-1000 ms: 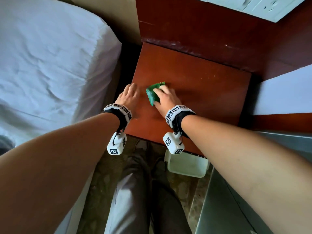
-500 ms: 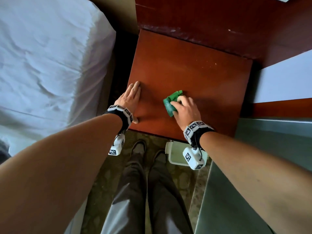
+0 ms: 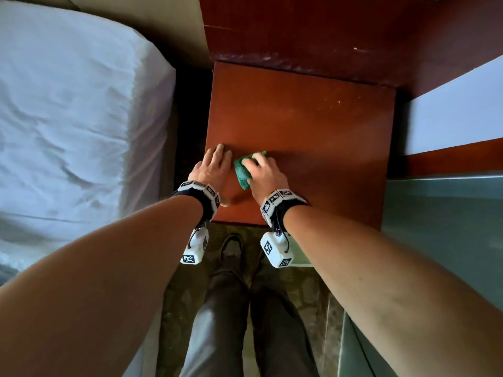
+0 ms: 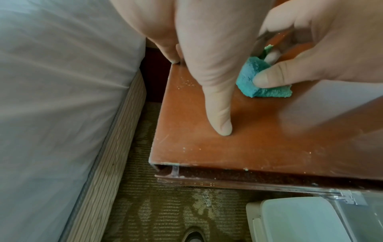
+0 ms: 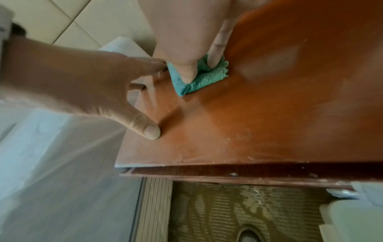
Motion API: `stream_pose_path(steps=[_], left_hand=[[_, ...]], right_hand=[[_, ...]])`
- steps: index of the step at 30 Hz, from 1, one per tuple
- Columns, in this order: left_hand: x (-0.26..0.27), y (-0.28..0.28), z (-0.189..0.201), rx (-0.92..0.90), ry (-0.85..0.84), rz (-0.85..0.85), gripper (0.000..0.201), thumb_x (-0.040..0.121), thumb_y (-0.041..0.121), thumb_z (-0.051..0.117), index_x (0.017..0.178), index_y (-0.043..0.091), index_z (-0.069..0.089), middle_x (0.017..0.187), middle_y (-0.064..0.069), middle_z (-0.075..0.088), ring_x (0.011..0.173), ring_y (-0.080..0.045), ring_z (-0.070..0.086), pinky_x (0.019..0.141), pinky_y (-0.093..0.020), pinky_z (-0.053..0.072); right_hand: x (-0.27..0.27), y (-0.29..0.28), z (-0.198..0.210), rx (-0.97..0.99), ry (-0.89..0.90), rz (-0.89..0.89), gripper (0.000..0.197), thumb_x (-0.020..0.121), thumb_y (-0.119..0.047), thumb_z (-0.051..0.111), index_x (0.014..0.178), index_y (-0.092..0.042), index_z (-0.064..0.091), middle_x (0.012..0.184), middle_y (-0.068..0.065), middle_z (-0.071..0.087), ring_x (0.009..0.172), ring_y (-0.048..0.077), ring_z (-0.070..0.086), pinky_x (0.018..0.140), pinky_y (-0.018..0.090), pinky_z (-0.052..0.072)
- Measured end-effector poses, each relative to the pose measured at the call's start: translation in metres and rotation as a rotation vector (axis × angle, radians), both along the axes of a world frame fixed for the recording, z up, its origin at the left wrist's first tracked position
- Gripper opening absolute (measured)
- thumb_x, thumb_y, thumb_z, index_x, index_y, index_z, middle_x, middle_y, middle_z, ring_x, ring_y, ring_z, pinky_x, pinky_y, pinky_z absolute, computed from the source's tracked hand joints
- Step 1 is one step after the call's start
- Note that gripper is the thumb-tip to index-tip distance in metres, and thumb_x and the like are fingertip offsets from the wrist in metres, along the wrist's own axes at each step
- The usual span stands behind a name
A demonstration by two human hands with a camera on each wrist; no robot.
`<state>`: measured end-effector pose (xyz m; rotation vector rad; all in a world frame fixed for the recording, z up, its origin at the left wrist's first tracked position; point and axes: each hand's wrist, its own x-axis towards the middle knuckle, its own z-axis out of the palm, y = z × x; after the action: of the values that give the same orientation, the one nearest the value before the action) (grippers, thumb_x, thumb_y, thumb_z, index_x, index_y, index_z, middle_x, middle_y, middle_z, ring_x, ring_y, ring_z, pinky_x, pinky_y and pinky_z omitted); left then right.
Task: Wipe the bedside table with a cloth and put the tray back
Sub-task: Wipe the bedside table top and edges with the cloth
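Cloth (image 3: 243, 170) on bedside table (image 3: 313, 126)

The right hand (image 3: 265, 174) has swept the green cloth (image 3: 242, 170) leftward, right beside the left hand (image 3: 211, 165).

The head view looks steeply down from above onto the bedside table (image 3: 313, 126), with the bed (image 3: 76, 118) at its left and both forearms reaching in from the near edge; the left wrist view sits close under its palm, facing the table's front-left corner (image 4: 157, 162) and the carpet (image 4: 165, 212). The right wrist view is just as near, facing the same front edge; all three share the green cloth (image 3: 242, 171) (image 4: 251, 81) (image 5: 199, 78).
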<state>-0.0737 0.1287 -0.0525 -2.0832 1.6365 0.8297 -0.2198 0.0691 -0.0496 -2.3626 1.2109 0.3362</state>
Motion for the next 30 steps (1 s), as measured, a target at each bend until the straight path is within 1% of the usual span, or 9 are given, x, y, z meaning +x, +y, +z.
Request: stream_pose_path(steps=[3, 5, 7, 10, 14, 21, 25, 27, 30], left_hand=[[0.007, -0.022, 0.013, -0.084, 0.010, 0.003, 0.132, 0.055, 0.051, 0.087, 0.153, 0.019, 0.006, 0.156, -0.004, 0.016, 0.146, -0.029, 0.012, 0.115, -0.045, 0.027], [0.008, -0.044, 0.017, -0.122, 0.021, 0.039, 0.130, 0.054, 0.051, 0.088, 0.152, 0.021, 0.008, 0.155, -0.002, 0.018, 0.145, -0.028, 0.012, 0.115, -0.047, 0.027], [0.006, -0.067, 0.018, -0.108, 0.023, 0.078, 0.134, 0.052, 0.054, 0.088, 0.152, 0.021, 0.006, 0.157, -0.002, 0.013, 0.146, -0.029, 0.008, 0.116, -0.050, 0.025], [-0.001, -0.099, 0.019, -0.049, 0.014, 0.088, 0.137, 0.056, 0.055, 0.086, 0.153, 0.016, -0.003, 0.160, -0.006, -0.001, 0.148, -0.031, -0.001, 0.118, -0.050, 0.017], [-0.013, -0.131, 0.017, -0.022, 0.005, 0.103, 0.140, 0.056, 0.057, 0.085, 0.153, 0.014, -0.006, 0.161, -0.007, -0.010, 0.148, -0.031, -0.007, 0.118, -0.052, 0.011], [-0.033, -0.173, 0.007, -0.002, 0.006, 0.098, 0.147, 0.049, 0.060, 0.086, 0.153, 0.017, -0.009, 0.160, -0.006, -0.020, 0.147, -0.029, -0.013, 0.114, -0.063, 0.014], [-0.038, -0.184, 0.000, 0.037, 0.001, 0.110, 0.149, 0.046, 0.061, 0.087, 0.153, 0.022, -0.010, 0.158, -0.003, -0.025, 0.147, -0.027, -0.016, 0.110, -0.069, 0.013], [-0.037, -0.184, -0.001, 0.053, 0.000, 0.109, 0.149, 0.047, 0.062, 0.086, 0.153, 0.023, -0.011, 0.158, -0.003, -0.026, 0.147, -0.027, -0.016, 0.110, -0.069, 0.013], [-0.037, -0.183, -0.002, 0.059, -0.005, 0.102, 0.149, 0.047, 0.062, 0.085, 0.153, 0.023, -0.013, 0.157, -0.002, -0.027, 0.147, -0.026, -0.018, 0.111, -0.068, 0.012]], right_hand=[[-0.010, -0.024, 0.005, -0.013, 0.024, -0.081, 0.053, 0.081, -0.007, 0.066, 0.128, -0.026, 0.051, 0.129, -0.001, 0.045, 0.116, 0.027, 0.044, 0.074, 0.038, 0.053], [-0.024, -0.045, 0.007, -0.009, 0.038, -0.205, 0.052, 0.083, -0.009, 0.065, 0.129, -0.026, 0.050, 0.130, 0.001, 0.046, 0.118, 0.028, 0.044, 0.076, 0.037, 0.050], [-0.043, -0.068, 0.006, -0.019, 0.053, -0.317, 0.049, 0.086, -0.011, 0.062, 0.130, -0.026, 0.048, 0.128, 0.003, 0.047, 0.118, 0.028, 0.045, 0.078, 0.035, 0.047], [-0.070, -0.101, 0.003, -0.012, 0.060, -0.420, 0.043, 0.088, -0.016, 0.061, 0.128, -0.023, 0.049, 0.126, 0.006, 0.046, 0.119, 0.030, 0.045, 0.088, 0.041, 0.047], [-0.095, -0.136, 0.003, -0.031, 0.095, -0.460, 0.038, 0.090, -0.019, 0.058, 0.127, -0.021, 0.050, 0.129, 0.006, 0.043, 0.119, 0.030, 0.043, 0.086, 0.038, 0.046], [-0.113, -0.186, -0.001, -0.082, 0.081, -0.539, 0.044, 0.093, -0.030, 0.056, 0.133, -0.015, 0.048, 0.129, 0.006, 0.042, 0.120, 0.028, 0.042, 0.088, 0.039, 0.045], [-0.121, -0.214, -0.001, -0.150, 0.053, -0.661, 0.048, 0.091, -0.028, 0.058, 0.136, -0.021, 0.045, 0.129, 0.007, 0.046, 0.119, 0.031, 0.046, 0.091, 0.039, 0.045], [-0.116, -0.221, -0.003, -0.161, 0.068, -0.603, 0.043, 0.091, -0.025, 0.057, 0.134, -0.021, 0.050, 0.127, 0.008, 0.046, 0.116, 0.032, 0.047, 0.087, 0.039, 0.047], [-0.093, -0.216, -0.003, -0.173, 0.067, -0.395, 0.041, 0.089, -0.018, 0.059, 0.129, -0.022, 0.054, 0.126, 0.006, 0.045, 0.111, 0.032, 0.046, 0.075, 0.037, 0.048]])
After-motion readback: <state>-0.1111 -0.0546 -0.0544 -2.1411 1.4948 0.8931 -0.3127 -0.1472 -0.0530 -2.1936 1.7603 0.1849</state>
